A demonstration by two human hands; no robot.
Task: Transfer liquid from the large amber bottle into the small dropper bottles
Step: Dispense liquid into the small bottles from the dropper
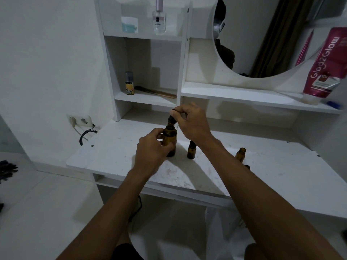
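The large amber bottle (170, 139) stands upright on the white vanity desk (116, 152). My left hand (153, 149) is wrapped around its body. My right hand (189, 122) pinches the black dropper cap (171, 118) right above the bottle's neck. A small amber dropper bottle (191, 151) with a black cap stands just right of the large one, partly behind my right wrist. Further right an uncapped small amber bottle (241, 154) stands beside my right forearm.
Shelves rise behind the desk with a yellow-labelled bottle (129, 83), a brush (155, 91) and a clear perfume bottle (159, 18). A pink tube (323, 64) leans on the right shelf by a round mirror (262, 36). A wall socket (79, 121) sits left.
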